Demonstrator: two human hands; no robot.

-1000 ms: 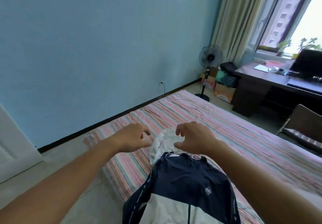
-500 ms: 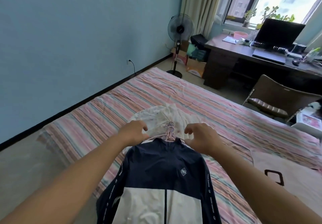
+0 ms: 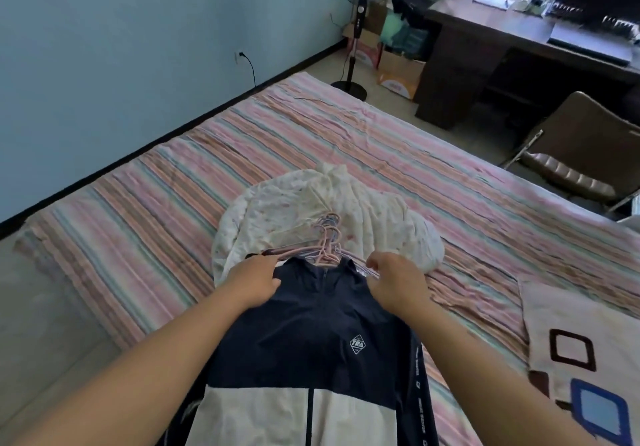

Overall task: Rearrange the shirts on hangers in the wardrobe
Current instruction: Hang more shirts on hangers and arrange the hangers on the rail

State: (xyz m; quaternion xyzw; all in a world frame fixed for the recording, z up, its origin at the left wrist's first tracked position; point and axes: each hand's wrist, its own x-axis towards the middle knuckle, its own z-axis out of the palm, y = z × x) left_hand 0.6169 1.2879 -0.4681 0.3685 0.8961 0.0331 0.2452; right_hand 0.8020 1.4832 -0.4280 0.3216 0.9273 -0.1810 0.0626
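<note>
A navy and white jacket [image 3: 311,348] lies on top of a pile of clothes on the striped bed [image 3: 433,154]. Pink and pale hangers [image 3: 325,241] stick out at its collar, their hooks bunched together. Under it and beyond lies a white patterned garment [image 3: 277,210]. My left hand [image 3: 254,281] grips the jacket's left shoulder at the hanger arm. My right hand [image 3: 396,281] pinches the right shoulder at the other hanger arm. The wardrobe is out of view.
A patterned pillow [image 3: 585,359] lies at the bed's right. Past the bed stand a floor fan [image 3: 360,22], cardboard boxes [image 3: 398,67], a dark desk [image 3: 519,40] with a laptop, and a brown chair [image 3: 581,154]. A blue wall [image 3: 138,47] runs along the left.
My head has tilted down and moved closer to the bed. Both hands went from hovering with curled fingers to closing on the jacket's shoulders at the hangers.
</note>
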